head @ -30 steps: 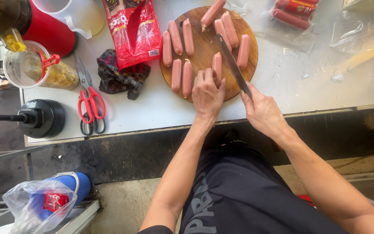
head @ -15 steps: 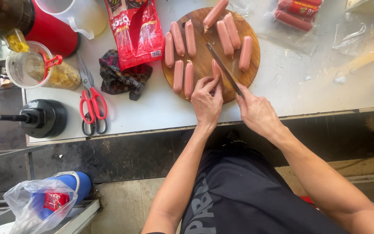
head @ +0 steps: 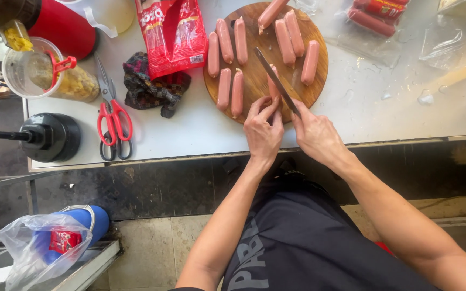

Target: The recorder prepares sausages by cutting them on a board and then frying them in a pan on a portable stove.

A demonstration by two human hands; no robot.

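Observation:
A round wooden cutting board [head: 257, 86] lies on the white table with several pink sausages [head: 284, 33] on it. My left hand [head: 262, 132] pinches one sausage [head: 272, 86] at the board's near edge. My right hand [head: 316, 134] grips a knife [head: 276, 81], its dark blade lying diagonally along that sausage. Two more sausages [head: 231, 91] lie just left of my left hand.
A red sausage packet [head: 171, 35] and a dark cloth [head: 149, 89] lie left of the board. Red-handled scissors [head: 113, 116], a plastic jar [head: 44, 75], a red container [head: 63, 27] and a black round object [head: 47, 137] stand further left. Wrapped sausages [head: 376, 19] and clear plastic sit at the right.
My left hand has closed its fingers around the sausage at the board's near edge. The knife blade has shifted left over that sausage.

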